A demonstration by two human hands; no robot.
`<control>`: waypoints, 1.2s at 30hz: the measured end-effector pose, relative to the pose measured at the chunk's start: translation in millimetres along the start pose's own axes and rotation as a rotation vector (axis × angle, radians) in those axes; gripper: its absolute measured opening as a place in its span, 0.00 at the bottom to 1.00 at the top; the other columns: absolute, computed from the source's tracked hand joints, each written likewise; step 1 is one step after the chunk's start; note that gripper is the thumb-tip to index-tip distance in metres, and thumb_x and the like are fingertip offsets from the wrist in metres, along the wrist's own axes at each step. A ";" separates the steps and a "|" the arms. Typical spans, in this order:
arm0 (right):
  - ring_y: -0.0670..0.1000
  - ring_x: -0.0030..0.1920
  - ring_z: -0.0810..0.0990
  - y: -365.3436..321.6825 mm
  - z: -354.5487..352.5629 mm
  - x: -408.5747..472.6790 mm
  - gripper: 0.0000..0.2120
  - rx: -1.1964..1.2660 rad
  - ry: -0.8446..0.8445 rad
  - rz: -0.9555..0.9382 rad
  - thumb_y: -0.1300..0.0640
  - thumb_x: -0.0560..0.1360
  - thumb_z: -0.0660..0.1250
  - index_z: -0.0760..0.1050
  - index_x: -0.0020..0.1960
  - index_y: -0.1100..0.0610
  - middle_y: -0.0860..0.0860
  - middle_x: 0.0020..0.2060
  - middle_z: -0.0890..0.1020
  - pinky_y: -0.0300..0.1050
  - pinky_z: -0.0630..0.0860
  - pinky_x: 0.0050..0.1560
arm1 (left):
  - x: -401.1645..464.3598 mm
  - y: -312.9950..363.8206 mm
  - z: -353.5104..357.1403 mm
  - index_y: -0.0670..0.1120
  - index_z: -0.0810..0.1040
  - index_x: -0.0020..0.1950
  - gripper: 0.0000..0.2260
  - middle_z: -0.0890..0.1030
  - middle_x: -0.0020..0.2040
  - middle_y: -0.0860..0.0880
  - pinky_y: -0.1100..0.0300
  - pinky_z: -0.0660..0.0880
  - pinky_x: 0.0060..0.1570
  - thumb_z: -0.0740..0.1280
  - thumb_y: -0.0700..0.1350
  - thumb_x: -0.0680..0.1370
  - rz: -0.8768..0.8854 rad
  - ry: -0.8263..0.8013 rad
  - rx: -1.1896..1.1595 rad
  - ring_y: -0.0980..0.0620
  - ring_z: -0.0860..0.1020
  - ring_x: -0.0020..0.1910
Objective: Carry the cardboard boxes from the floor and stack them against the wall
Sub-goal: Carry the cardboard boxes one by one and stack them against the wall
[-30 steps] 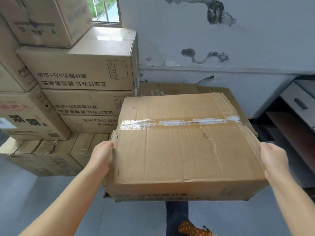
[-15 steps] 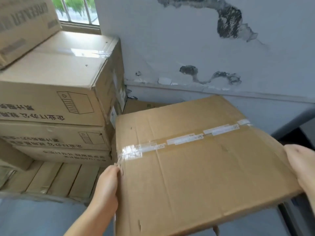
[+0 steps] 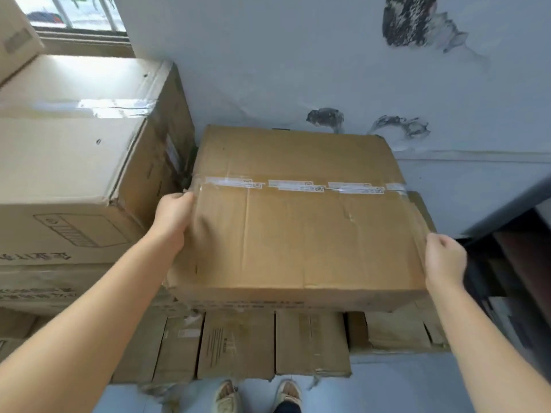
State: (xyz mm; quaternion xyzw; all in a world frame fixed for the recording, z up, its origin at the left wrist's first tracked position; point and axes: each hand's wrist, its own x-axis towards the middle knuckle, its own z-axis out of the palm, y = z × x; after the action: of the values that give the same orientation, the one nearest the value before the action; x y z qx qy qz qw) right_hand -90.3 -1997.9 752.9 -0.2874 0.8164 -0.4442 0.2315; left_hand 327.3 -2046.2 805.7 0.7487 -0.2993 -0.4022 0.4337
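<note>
A wide brown cardboard box (image 3: 298,228) with a taped seam across its top lies level, its far edge against the peeling wall (image 3: 298,55). It rests over a low layer of flattened cartons (image 3: 238,344) on the floor. My left hand (image 3: 174,217) grips the box's left edge near the tape. On the right edge, near the front corner, my right hand (image 3: 444,259) is closed on the cardboard. A tall stack of printed boxes (image 3: 77,162) stands right beside it on the left.
A window (image 3: 74,13) sits above the stack at the upper left. A dark shelf or cabinet (image 3: 518,263) stands close on the right. My feet (image 3: 256,396) are on the blue-grey floor just in front of the flattened cartons.
The box went from tilted in the air to lying level against the wall beside the stack. I have stepped closer, and both hands stay on its sides.
</note>
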 end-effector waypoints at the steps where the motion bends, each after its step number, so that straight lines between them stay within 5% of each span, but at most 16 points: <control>1: 0.52 0.32 0.63 -0.1 9.4 2.5 0.11 -0.014 -0.013 -0.003 0.59 0.75 0.57 0.67 0.34 0.58 0.52 0.30 0.67 0.45 0.58 0.34 | 8.0 0.0 2.9 0.45 0.70 0.31 0.14 0.67 0.28 0.47 0.59 0.58 0.28 0.60 0.42 0.78 0.028 0.000 0.071 0.49 0.66 0.28; 3: 0.50 0.33 0.68 1.4 26.8 5.6 0.09 -0.061 -0.066 -0.017 0.58 0.77 0.57 0.73 0.41 0.59 0.52 0.34 0.72 0.43 0.63 0.34 | 20.1 -5.5 6.4 0.42 0.76 0.41 0.10 0.73 0.34 0.45 0.58 0.64 0.30 0.58 0.42 0.78 0.044 -0.017 0.170 0.45 0.71 0.35; 5: 0.50 0.38 0.72 6.7 42.7 7.1 0.09 -0.090 -0.128 -0.026 0.58 0.79 0.57 0.74 0.47 0.59 0.52 0.39 0.75 0.44 0.66 0.37 | 31.0 -16.9 8.4 0.40 0.75 0.64 0.17 0.79 0.53 0.42 0.54 0.74 0.47 0.58 0.44 0.78 0.033 -0.052 0.198 0.42 0.76 0.52; 7: 0.52 0.41 0.73 13.1 54.7 5.8 0.09 -0.130 -0.163 -0.030 0.58 0.81 0.56 0.73 0.50 0.60 0.53 0.41 0.75 0.44 0.66 0.38 | 35.9 -29.4 9.1 0.42 0.65 0.74 0.23 0.71 0.69 0.43 0.52 0.69 0.63 0.58 0.45 0.79 0.013 -0.100 0.272 0.42 0.71 0.65; 10: 0.50 0.38 0.72 21.5 61.2 7.0 0.10 -0.194 -0.194 -0.044 0.57 0.82 0.55 0.73 0.52 0.61 0.51 0.39 0.74 0.43 0.65 0.35 | 34.0 -50.3 12.9 0.44 0.62 0.76 0.24 0.59 0.77 0.43 0.50 0.59 0.72 0.58 0.46 0.80 0.071 -0.164 0.529 0.44 0.58 0.75; 12: 0.48 0.39 0.72 22.5 55.6 7.1 0.13 -0.235 -0.257 -0.058 0.54 0.82 0.54 0.73 0.57 0.60 0.51 0.42 0.76 0.44 0.68 0.37 | 23.0 -69.5 9.6 0.47 0.60 0.77 0.26 0.51 0.79 0.45 0.48 0.51 0.74 0.60 0.50 0.80 0.196 -0.220 0.753 0.46 0.48 0.77; 14: 0.51 0.52 0.76 24.4 45.6 6.9 0.18 -0.295 -0.375 -0.033 0.49 0.82 0.54 0.70 0.66 0.57 0.53 0.58 0.77 0.50 0.73 0.51 | 4.5 -94.8 0.1 0.53 0.54 0.78 0.31 0.45 0.79 0.49 0.43 0.44 0.73 0.63 0.57 0.78 0.330 -0.311 0.873 0.50 0.43 0.77; 17: 0.57 0.73 0.63 38.9 29.4 0.3 0.32 -0.314 -0.536 0.170 0.40 0.80 0.55 0.54 0.77 0.55 0.53 0.75 0.62 0.59 0.66 0.66 | -20.1 -129.1 -20.0 0.59 0.42 0.76 0.41 0.35 0.76 0.55 0.43 0.36 0.70 0.63 0.66 0.72 0.454 -0.401 1.033 0.55 0.33 0.75; 20: 0.59 0.74 0.61 58.1 20.0 -11.6 0.37 -0.050 -0.583 0.406 0.41 0.76 0.61 0.50 0.78 0.52 0.53 0.76 0.57 0.65 0.73 0.60 | -22.4 -143.8 -25.9 0.57 0.36 0.75 0.44 0.30 0.73 0.54 0.44 0.36 0.72 0.62 0.66 0.72 0.517 -0.373 1.204 0.56 0.29 0.72; 25: 0.55 0.61 0.73 47.3 29.2 -9.6 0.24 0.182 -0.526 0.371 0.51 0.80 0.59 0.62 0.74 0.58 0.57 0.69 0.70 0.61 0.74 0.61 | -14.6 -132.4 -18.6 0.56 0.46 0.78 0.36 0.42 0.79 0.48 0.44 0.41 0.73 0.64 0.58 0.76 0.599 -0.296 1.199 0.51 0.39 0.77; 32: 0.59 0.66 0.72 45.4 32.2 -12.0 0.24 0.112 -0.518 0.351 0.50 0.81 0.59 0.61 0.74 0.56 0.57 0.70 0.69 0.60 0.75 0.61 | -23.4 -132.2 -11.4 0.55 0.48 0.78 0.35 0.43 0.79 0.48 0.43 0.39 0.73 0.64 0.56 0.77 0.555 -0.285 1.166 0.49 0.39 0.77; 36: 0.59 0.72 0.65 38.0 24.5 -21.9 0.29 -0.052 -0.508 0.258 0.50 0.81 0.59 0.52 0.78 0.53 0.55 0.75 0.62 0.62 0.67 0.68 | -31.1 -117.6 -18.2 0.55 0.50 0.78 0.32 0.45 0.79 0.48 0.43 0.41 0.74 0.62 0.54 0.79 0.521 -0.339 1.114 0.50 0.42 0.77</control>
State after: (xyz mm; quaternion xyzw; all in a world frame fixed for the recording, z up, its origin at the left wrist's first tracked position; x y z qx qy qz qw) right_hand -68.9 -1980.9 710.8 -0.2890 0.7732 -0.3038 0.4757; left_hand 339.1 -1961.7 717.1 0.6906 -0.7003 -0.1803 0.0095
